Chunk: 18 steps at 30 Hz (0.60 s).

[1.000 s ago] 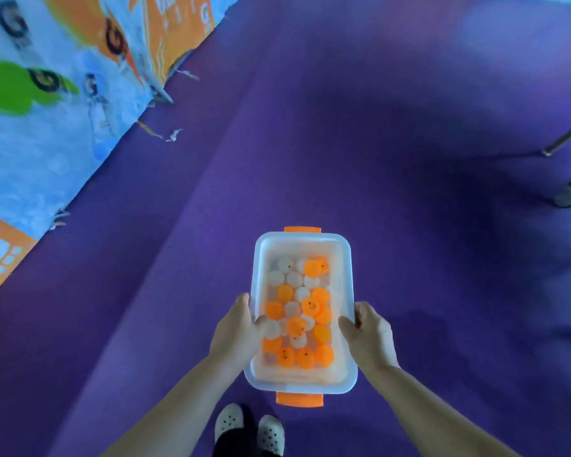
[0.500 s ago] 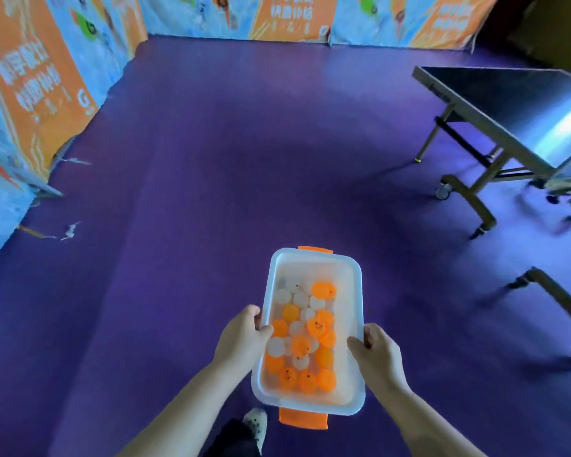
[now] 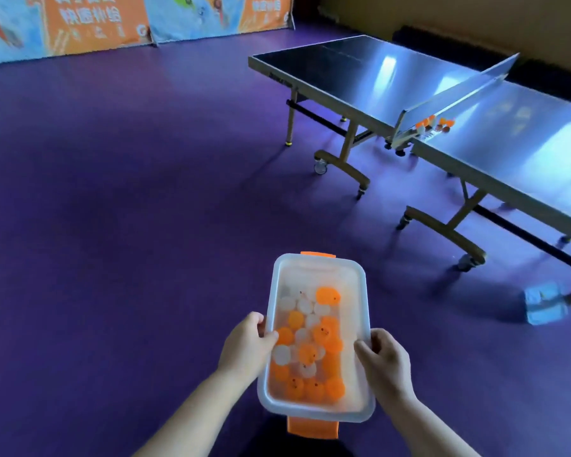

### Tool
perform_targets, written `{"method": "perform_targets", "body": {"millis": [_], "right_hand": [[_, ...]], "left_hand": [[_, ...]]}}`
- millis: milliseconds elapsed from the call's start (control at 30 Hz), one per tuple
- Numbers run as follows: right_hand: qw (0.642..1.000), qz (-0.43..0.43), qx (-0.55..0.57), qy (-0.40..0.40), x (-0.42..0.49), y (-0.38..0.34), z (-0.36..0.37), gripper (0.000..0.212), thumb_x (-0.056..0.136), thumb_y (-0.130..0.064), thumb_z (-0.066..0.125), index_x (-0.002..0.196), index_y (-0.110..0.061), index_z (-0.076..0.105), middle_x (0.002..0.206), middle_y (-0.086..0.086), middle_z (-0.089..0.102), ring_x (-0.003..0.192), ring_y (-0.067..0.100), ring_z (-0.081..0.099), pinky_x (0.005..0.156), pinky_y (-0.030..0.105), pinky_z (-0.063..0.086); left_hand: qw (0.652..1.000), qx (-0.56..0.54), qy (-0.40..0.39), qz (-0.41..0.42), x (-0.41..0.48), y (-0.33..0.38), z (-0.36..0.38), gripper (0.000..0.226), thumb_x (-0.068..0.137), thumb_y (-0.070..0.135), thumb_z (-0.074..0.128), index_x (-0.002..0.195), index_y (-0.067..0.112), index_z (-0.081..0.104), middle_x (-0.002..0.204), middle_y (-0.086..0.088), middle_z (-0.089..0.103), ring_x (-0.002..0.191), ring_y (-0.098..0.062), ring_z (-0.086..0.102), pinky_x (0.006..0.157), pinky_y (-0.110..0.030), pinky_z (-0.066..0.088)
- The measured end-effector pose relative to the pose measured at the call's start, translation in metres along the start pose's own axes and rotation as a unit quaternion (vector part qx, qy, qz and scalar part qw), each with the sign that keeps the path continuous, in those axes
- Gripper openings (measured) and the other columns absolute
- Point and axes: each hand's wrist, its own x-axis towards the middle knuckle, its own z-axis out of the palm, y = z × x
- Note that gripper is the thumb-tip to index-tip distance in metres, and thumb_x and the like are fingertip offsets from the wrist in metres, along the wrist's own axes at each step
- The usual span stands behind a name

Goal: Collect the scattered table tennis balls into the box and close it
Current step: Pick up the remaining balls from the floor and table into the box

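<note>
I'm holding the box (image 3: pixel 367 311) at lower centre of the frame, my left hand (image 3: pixel 244 347) curling over its left rim and my right hand (image 3: pixel 384 361) gripping the right one. The orange and white balls (image 3: pixel 310 351) are crowding the near end, and the near latch (image 3: pixel 312 427) is hanging unfastened. I'm thinking one tilt or stumble is sending them across the purple floor (image 3: pixel 145 192). Loose balls (image 3: pixel 434 124) are sitting by the net (image 3: pixel 459 90), upper right.
</note>
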Motion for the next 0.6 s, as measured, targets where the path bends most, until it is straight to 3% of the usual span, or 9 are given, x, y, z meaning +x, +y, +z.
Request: {"method": "perform_targets", "body": {"millis": [233,400,600], "right_hand": [[0.994,0.065,0.067,0.054,0.122,0.03,-0.038,0.009,0.076,-0.015,0.062,0.07,-0.01,0.057,0.071,0.01,0.062,0.06,0.016,0.05,0.055,0.032,0.042],[0.991,0.075,0.083,0.075,0.227,0.033,-0.096,0.008,0.079,-0.013,0.061,0.071,-0.014,0.059,0.067,0.001,0.062,0.06,0.013,0.052,0.053,0.026,0.042],[0.982,0.1,0.109,0.122,0.333,0.044,-0.15,0.008,0.079,-0.014,0.061,0.072,-0.018,0.06,0.071,0.0,0.064,0.066,0.015,0.057,0.059,0.031,0.046]], "left_hand": [[0.997,0.013,-0.061,0.052,0.109,0.097,0.067,0.03,0.087,0.029,0.059,0.113,0.016,0.055,0.093,0.009,0.063,0.081,-0.005,0.06,0.063,-0.021,0.046],[0.993,0.014,-0.092,0.076,0.185,0.192,0.119,0.02,0.085,0.029,0.061,0.102,0.021,0.058,0.093,0.007,0.066,0.084,-0.007,0.063,0.076,-0.033,0.055],[0.989,0.004,-0.122,0.087,0.259,0.281,0.182,0.017,0.085,0.029,0.062,0.1,0.023,0.059,0.09,0.007,0.067,0.083,-0.009,0.064,0.077,-0.038,0.056]]}}
